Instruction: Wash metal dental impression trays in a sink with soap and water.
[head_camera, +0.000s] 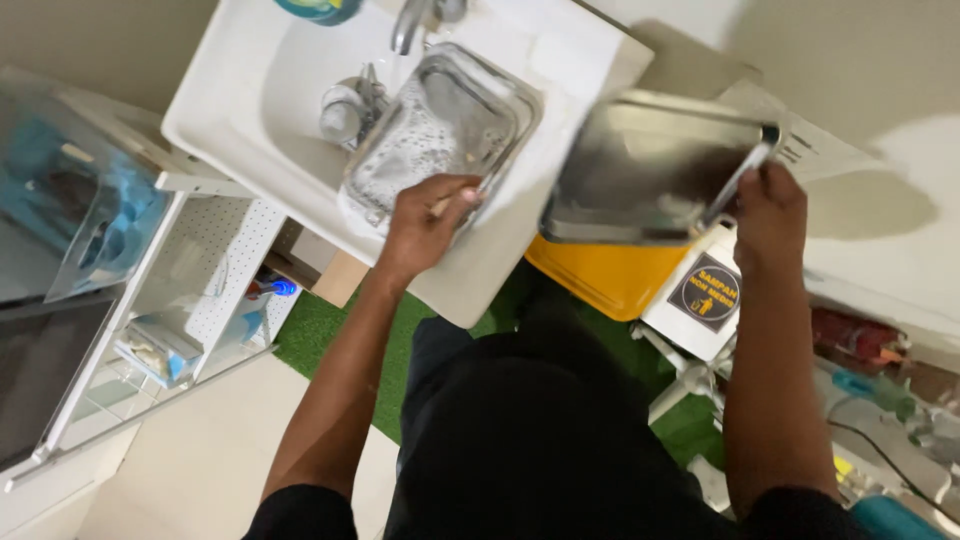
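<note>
Both hands are closed on metal trays. Left hand (425, 222) grips the near rim of a soapy metal tray (440, 130), fingers curled over its edge; that tray rests tilted in the white sink (240, 90), over the basin's near right edge. Right hand (768, 215) is clenched around the right corner of a second metal tray (650, 165), holding it tipped up beyond the sink's right edge, above a yellow bin (600, 275) and a white bin (700, 300) with a round dark sticker. Farther in the basin, just beside the soapy tray's left edge, lie small metal items (350, 105), too blurred to identify. A tap (410, 22) stands at the sink's far edge above the tray.
</note>
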